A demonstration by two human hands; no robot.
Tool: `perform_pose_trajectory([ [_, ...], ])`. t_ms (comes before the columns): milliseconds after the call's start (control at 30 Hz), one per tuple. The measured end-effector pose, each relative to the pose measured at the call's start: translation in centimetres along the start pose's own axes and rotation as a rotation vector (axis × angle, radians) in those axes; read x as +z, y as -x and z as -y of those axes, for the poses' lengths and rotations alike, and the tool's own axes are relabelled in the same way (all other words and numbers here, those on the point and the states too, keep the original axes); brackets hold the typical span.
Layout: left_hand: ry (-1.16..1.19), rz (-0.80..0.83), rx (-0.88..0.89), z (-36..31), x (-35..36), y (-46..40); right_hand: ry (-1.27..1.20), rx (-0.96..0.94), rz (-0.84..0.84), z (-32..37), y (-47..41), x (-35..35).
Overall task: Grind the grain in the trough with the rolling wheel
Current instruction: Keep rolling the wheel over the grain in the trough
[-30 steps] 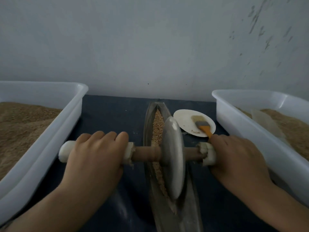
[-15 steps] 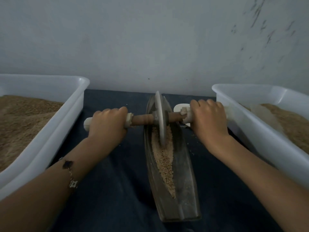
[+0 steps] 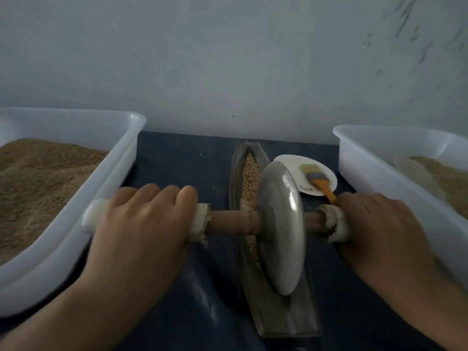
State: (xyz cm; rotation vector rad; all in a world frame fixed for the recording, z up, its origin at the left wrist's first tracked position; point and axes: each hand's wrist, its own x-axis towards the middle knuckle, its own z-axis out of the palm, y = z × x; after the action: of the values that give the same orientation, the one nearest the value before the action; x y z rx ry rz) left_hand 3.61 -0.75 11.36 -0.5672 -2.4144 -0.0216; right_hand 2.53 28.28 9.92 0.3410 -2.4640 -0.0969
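A narrow boat-shaped metal trough (image 3: pixel 291 323) lies lengthwise on the dark cloth, with brown grain (image 3: pixel 249 171) along its groove. The grey metal rolling wheel (image 3: pixel 281 226) stands on edge in the trough's near half, hiding the grain beneath it. A brown wooden axle (image 3: pixel 233 222) runs through the wheel, with white padded grips at both ends. My left hand (image 3: pixel 144 224) grips the left handle, fingers curled over it. My right hand (image 3: pixel 374 229) grips the right handle.
A white tub (image 3: pixel 101 198) of brown grain stands at the left and another white tub (image 3: pixel 379 196) at the right, both close to my hands. A small white plate (image 3: pixel 291 163) with an orange-handled brush (image 3: pixel 319 181) sits right of the trough. A grey wall rises behind.
Half a second ago the wheel was at the trough's far end with my arms stretched out. Both hands have since pulled it back to the near half.
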Motion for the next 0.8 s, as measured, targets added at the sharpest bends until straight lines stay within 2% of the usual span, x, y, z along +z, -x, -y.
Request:
perform_pose_trajectory([
  [267, -0.104, 0.096, -0.21, 2.8, 7.5, -6.5, 0.096, 0.085, 0.064, -0.8, -6.9, 5.2],
  [433, -0.089, 0.183, -0.366, 3.8, 9.6, -9.0, 0.15, 0.111, 0.032, -0.8, -10.8, 6.8],
  [733, -0.013, 0.27, -0.208, 2.6, 4.5, -3.8, 0.042, -0.022, 0.036, -0.3, -4.0, 1.6],
  [800, 0.007, 0.254, -0.115, 2.3, 2.3, -2.0, 0.011, -0.033, 0.035, -0.4, -1.9, -0.2],
])
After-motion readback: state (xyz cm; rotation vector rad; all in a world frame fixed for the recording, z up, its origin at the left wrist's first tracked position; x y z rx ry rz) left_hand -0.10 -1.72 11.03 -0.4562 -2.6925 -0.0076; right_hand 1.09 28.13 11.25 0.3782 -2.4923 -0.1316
